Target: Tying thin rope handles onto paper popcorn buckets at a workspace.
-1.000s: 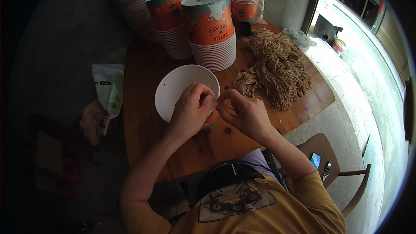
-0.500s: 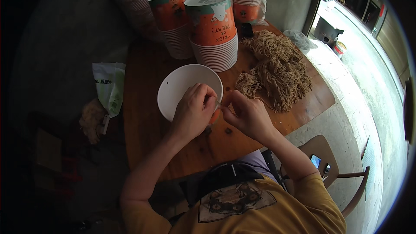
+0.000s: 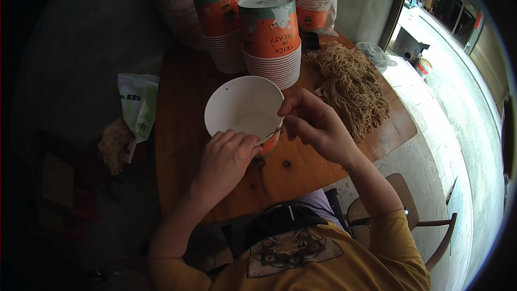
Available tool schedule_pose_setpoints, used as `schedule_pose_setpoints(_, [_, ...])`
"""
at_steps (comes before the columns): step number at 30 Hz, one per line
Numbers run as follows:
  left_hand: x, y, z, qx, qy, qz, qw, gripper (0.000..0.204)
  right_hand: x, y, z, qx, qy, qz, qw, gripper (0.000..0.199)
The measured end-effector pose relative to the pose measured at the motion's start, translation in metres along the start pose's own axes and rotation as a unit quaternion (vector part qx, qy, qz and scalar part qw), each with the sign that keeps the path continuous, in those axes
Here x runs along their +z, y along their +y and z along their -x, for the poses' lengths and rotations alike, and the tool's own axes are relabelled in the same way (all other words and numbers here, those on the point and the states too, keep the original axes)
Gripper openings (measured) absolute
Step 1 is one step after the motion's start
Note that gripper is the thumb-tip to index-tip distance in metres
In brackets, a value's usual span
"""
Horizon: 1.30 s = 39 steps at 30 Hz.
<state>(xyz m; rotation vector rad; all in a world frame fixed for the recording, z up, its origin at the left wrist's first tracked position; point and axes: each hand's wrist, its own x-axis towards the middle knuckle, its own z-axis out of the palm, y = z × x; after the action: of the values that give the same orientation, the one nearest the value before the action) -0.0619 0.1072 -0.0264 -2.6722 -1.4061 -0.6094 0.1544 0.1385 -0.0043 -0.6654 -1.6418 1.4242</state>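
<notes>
My wooden worktop [image 3: 183, 129] carries stacked orange paper cups [image 3: 269, 43] at upper centre and tan string bundles [image 3: 353, 89] at upper right.

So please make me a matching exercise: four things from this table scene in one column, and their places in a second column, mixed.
Things:
1. white paper bowl
2. pile of tan string
3. white and green bag
4. stacks of orange cups

Places:
a. hanging off the table's left edge
b. held between the left hand and right hand
c. at the back of the table
d. on the table's right side

Pairs: 1-b, 2-d, 3-a, 4-c
</notes>
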Motion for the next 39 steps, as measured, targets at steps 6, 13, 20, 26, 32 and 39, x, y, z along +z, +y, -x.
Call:
schedule_pose_setpoints(6, [0.013, 0.018, -0.008, -0.025, 0.142, 0.164, 0.976, 0.017, 0.01, 0.005, -0.009, -0.023, -0.044, 0.064, 0.997, 0.013])
schedule_pose_setpoints(13, [0.022, 0.023, -0.006, -0.055, 0.109, 0.176, 0.977, 0.008, 0.014, 0.003, -0.004, -0.01, -0.072, 0.062, 0.995, 0.013])
schedule_pose_setpoints(20, [0.021, 0.014, 0.002, -0.07, 0.058, 0.061, 0.994, 0.015, 0.018, -0.015, 0.003, 0.014, -0.074, 0.027, 0.997, 0.012])
schedule_pose_setpoints(26, [0.027, 0.018, 0.006, -0.032, 0.097, 0.061, 0.993, 0.014, 0.024, -0.011, 0.002, -0.05, -0.087, 0.037, 0.994, 0.01])
schedule_pose_setpoints(32, [0.009, 0.016, 0.004, -0.06, -0.017, 0.041, 0.997, 0.02, 0.011, -0.015, -0.003, -0.011, -0.117, -0.054, 0.992, 0.011])
schedule_pose_setpoints(39, [-0.018, -0.042, 0.01, -0.048, -0.047, -0.018, 0.998, 0.012, -0.026, -0.031, -0.004, 0.079, -0.066, -0.191, 0.976, 0.022])
